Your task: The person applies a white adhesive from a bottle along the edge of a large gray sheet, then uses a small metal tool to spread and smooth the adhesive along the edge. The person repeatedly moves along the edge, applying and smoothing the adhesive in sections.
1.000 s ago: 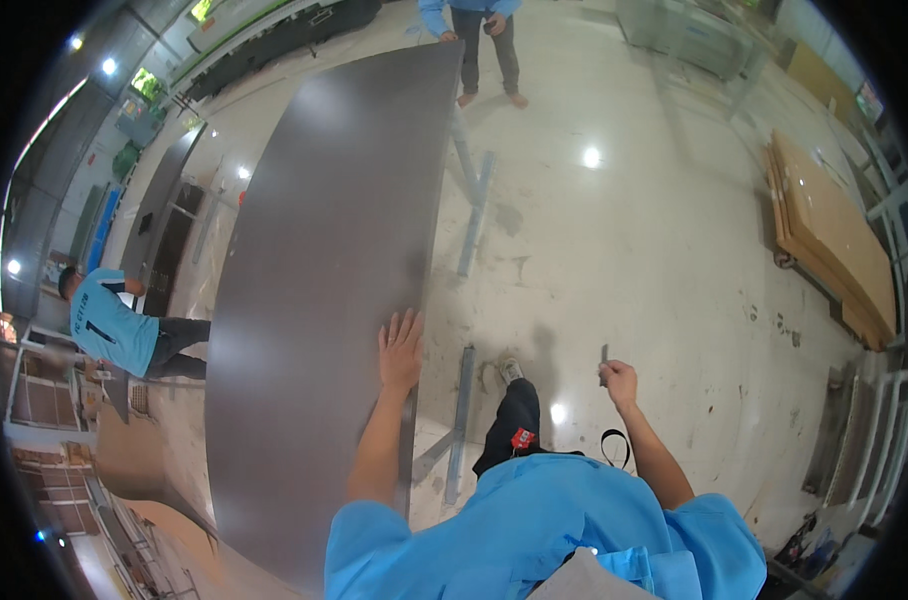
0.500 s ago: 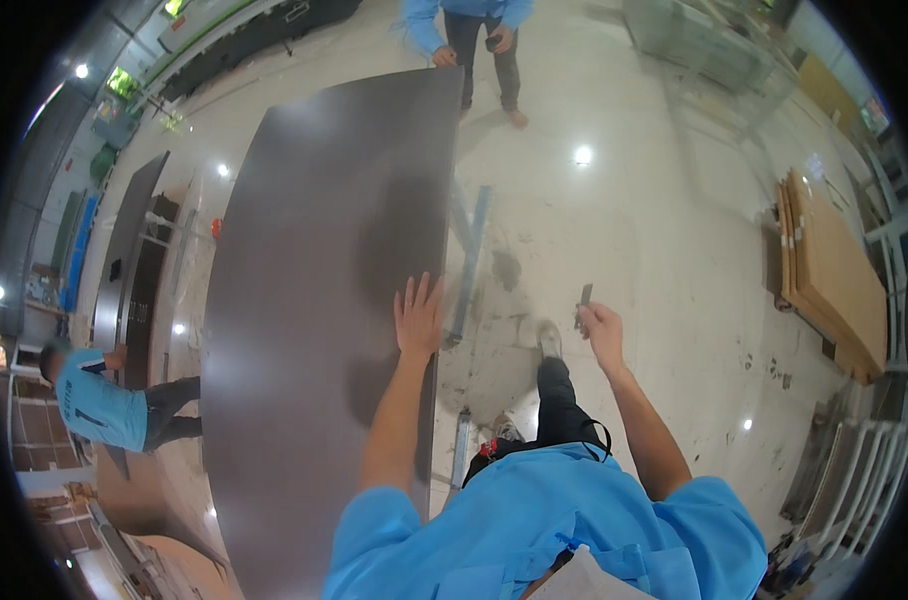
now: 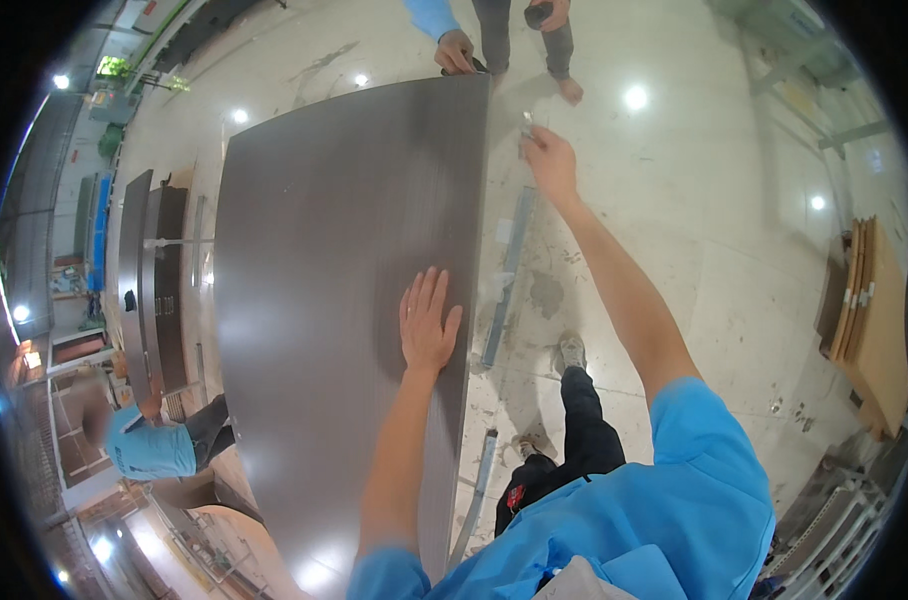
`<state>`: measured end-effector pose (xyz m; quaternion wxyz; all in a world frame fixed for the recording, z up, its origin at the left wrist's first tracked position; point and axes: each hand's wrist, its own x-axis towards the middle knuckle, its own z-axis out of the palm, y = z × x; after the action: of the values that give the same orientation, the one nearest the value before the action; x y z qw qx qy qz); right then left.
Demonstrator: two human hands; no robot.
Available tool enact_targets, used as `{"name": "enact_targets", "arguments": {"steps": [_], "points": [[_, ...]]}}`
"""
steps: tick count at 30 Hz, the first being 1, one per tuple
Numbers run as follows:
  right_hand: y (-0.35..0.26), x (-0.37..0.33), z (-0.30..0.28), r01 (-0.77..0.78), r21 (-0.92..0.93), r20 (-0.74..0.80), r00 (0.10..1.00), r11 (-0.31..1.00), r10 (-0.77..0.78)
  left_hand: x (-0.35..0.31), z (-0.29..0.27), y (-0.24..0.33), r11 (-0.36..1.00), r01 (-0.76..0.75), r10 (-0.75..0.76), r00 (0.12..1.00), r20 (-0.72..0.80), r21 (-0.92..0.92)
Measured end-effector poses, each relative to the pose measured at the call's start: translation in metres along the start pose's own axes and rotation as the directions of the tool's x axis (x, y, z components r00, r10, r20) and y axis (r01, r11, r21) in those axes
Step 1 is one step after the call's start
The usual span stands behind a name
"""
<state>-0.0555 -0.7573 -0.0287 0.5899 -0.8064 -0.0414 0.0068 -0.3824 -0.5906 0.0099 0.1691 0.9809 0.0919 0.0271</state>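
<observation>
A long dark grey-brown panel (image 3: 324, 230) lies in front of me and to my left, with a faint vertical grain. My left hand (image 3: 431, 325) rests flat on it near the right edge, fingers stretched out and holding nothing. Out past that edge, toward the far right corner, my right hand (image 3: 552, 165) is closed on a small flat tool (image 3: 526, 126). The tool's shiny tip shows, but its exact kind cannot be made out. At the far corner a co-worker's hand (image 3: 455, 50) grips something dark against the panel edge.
The co-worker's other hand holds a dark round object (image 3: 539, 15). Grey metal supports (image 3: 507, 290) stand beneath the panel's right side. Flat brown boards (image 3: 869, 320) are stacked at the right. On the left, another person (image 3: 154, 442) stands by upright dark panels (image 3: 162, 290).
My right hand has reached forward and left with the tool, toward the panel's far right corner. My left hand stays flat on the panel. The far co-worker appears closer.
</observation>
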Motion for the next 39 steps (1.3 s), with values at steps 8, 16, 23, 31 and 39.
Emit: {"name": "enact_targets", "arguments": {"steps": [8,16,23,31,39], "points": [[0.006,0.121,0.071,0.286,-0.105,-0.063,0.954,0.952,-0.293,0.003,0.001,-0.003,0.996,0.078,-0.081,0.995,0.060,0.052],[0.016,0.141,0.073,0.483,-0.254,-0.001,0.866,0.838,-0.499,0.002,-0.002,0.003,0.995,0.096,-0.098,0.994,0.056,0.034],[0.025,0.034,0.050,0.558,-0.119,0.244,0.818,0.821,-0.521,-0.002,0.001,0.003,0.995,0.088,-0.089,0.996,0.022,0.049],[0.026,-0.152,0.008,0.692,-0.166,0.823,0.489,0.703,-0.288,0.001,0.002,0.004,0.996,0.085,-0.084,0.996,-0.043,0.020],[0.016,0.083,0.050,0.641,-0.204,0.085,0.765,0.740,-0.639,0.001,0.002,0.006,0.992,0.126,-0.127,0.990,-0.069,-0.014]]}}
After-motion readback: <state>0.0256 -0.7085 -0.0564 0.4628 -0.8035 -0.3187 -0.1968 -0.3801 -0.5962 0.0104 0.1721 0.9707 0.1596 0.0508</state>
